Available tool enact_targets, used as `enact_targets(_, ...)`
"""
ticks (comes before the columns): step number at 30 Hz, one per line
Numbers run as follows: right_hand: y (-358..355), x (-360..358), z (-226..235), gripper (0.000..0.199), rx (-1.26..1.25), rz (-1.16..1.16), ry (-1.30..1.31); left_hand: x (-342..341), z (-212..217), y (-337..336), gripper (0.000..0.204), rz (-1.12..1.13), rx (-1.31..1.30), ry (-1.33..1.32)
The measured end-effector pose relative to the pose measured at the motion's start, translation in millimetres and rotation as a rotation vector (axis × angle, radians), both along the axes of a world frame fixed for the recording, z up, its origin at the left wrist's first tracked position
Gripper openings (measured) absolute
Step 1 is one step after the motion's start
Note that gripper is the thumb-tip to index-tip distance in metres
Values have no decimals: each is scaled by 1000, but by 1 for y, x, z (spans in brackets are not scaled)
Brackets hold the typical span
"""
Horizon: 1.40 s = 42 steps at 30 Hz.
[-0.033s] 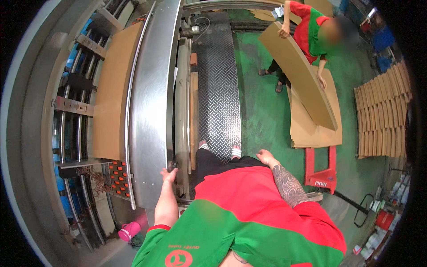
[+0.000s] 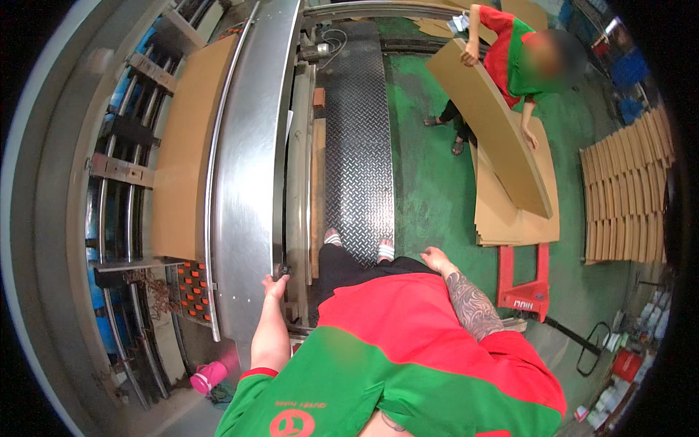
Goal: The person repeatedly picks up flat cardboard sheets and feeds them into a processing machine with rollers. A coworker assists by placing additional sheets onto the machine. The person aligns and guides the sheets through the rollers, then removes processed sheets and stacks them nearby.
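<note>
My left hand [image 2: 274,285] is at the front edge of a long steel table [image 2: 244,197] on the machine, its fingers closed round a small black knob [image 2: 282,271]. My right hand [image 2: 435,260] rests by my right thigh, fingers loosely bent and holding nothing. Beyond the steel table, a flat brown cardboard sheet [image 2: 191,153] lies in the machine beside a long metal bar [image 2: 216,146]. To the right, a co-worker holds a thick bundle of cardboard sheets [image 2: 495,124] tilted, its lower end on a cardboard stack [image 2: 502,226].
I stand on a checker-plate metal walkway [image 2: 357,160] beside the green floor [image 2: 422,182]. A red pallet jack [image 2: 523,295] reaches under the cardboard stack. Several folded cardboard piles [image 2: 625,189] stand at far right. Near the machine's foot lies a pink cylindrical object [image 2: 210,377].
</note>
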State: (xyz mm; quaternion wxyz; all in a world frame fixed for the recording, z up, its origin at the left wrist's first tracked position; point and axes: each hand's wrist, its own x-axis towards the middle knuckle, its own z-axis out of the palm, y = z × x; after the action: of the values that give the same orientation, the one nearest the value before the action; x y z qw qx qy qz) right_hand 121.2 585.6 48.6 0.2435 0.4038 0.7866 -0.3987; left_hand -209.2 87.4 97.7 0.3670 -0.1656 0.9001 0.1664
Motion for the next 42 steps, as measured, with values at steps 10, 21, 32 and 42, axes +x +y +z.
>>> enact_targets(10,41,27,-29,61,-15,380,-236,2,22,-9,114,-2,143,-38)
enact_targets(21,74,-49,-10,43,-82,31,250,0,6,-12,129,-23,66,-107)
enact_targets(32,53,33,25,39,-156,264,-31,6,-2,-10,126,48,70,-86)
enact_targets(42,62,-43,-2,40,48,471,-49,17,-2,-20,120,81,160,4)
